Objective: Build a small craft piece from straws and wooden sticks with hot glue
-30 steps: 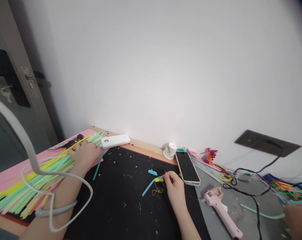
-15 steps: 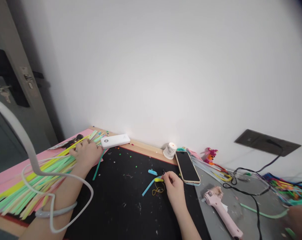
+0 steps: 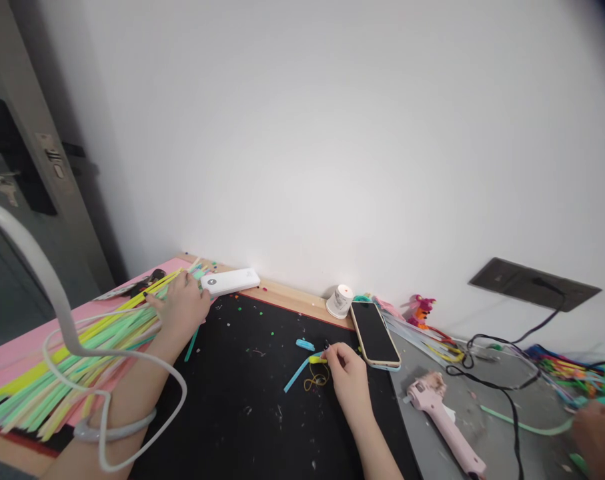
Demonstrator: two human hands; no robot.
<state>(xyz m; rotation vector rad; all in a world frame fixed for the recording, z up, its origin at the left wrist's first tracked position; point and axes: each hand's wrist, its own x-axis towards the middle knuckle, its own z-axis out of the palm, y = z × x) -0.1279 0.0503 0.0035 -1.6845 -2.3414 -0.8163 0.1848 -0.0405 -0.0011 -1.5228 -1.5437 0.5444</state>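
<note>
Left hand (image 3: pixel 185 307): fingers spread, on the coloured strips (image 3: pixel 99 350) at left. Right hand (image 3: pixel 351 375): thumb and finger pinching a yellow piece (image 3: pixel 315 360), left of the phone (image 3: pixel 375 333).

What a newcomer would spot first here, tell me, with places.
The bundle of pastel strips at left jumps out, the left hand over it. Next comes the pink glue gun, right of the black mat on which the right hand pinches a small yellow piece.
</note>
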